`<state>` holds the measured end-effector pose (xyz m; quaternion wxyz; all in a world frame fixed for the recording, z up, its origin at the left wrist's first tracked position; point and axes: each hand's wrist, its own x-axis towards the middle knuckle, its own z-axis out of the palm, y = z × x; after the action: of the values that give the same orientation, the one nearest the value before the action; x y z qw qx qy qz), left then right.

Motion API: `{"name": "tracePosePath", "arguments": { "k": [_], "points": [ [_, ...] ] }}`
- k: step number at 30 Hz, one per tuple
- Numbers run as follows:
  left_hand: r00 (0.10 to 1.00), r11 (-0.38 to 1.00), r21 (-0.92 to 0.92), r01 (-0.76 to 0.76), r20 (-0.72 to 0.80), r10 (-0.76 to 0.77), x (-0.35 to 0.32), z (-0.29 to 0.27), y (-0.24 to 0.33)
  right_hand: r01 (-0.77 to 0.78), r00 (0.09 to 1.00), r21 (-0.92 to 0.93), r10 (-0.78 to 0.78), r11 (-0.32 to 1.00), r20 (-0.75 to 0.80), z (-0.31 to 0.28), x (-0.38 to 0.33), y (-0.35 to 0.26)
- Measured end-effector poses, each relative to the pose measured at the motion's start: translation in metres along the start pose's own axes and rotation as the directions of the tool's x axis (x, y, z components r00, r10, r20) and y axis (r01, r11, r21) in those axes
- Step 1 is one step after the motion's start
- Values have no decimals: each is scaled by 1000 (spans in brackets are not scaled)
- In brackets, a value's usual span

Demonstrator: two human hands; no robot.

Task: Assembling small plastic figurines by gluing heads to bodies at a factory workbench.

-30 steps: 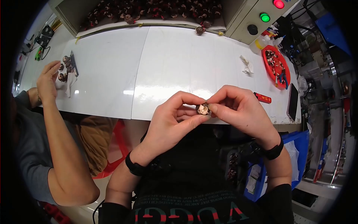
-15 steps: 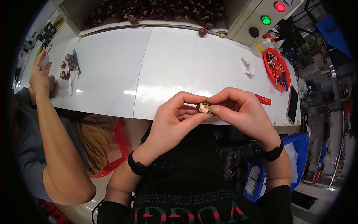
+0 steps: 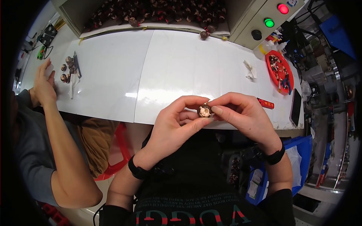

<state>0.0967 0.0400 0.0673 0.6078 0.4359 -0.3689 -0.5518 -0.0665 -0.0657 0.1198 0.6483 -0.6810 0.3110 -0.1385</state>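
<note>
A small round doll head (image 3: 204,111), dark brown with a pale face and an open round socket, sits between both of my hands above the table's near edge. My left hand (image 3: 181,118) pinches it from the left with thumb and fingers. My right hand (image 3: 237,113) grips its right side, thumb and forefinger against the face and top. The fingers partly hide the brown back of the head.
A cabinet holds a heap of similar heads (image 3: 158,13); one stray head (image 3: 204,35) lies before it. On the right are a red tray (image 3: 270,67) of small parts, a phone (image 3: 296,107) and a red-handled tool (image 3: 267,103). A co-worker's hand (image 3: 45,84) is at the left.
The doll head has turned slightly so more of its pale face shows, and it has shifted a little left. The co-worker's hand has moved down and right.
</note>
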Motion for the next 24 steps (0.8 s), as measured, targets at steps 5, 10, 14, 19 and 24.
{"name": "tracePosePath", "arguments": {
  "k": [5,10,14,19,24],
  "points": [
    [1000,999,42,-22,13,22,0,1,0,-7,1000,-15,7,1000,-26,-1,-2,4],
    [1000,1000,1,1,7,-1,-1,0,-2,-49,994,33,52,998,-95,-2,-7,6],
    [1000,1000,-7,-10,-27,10,0,1,-4,-26,992,45,31,999,-119,-8,-7,13],
    [999,999,-11,-42,-31,42,1,1,-5,-23,988,8,24,1000,-154,-9,-10,19],
    [1000,1000,17,-17,-2,17,-1,-4,-8,-25,982,-9,23,1000,-188,-12,-9,28]
  ]
}}
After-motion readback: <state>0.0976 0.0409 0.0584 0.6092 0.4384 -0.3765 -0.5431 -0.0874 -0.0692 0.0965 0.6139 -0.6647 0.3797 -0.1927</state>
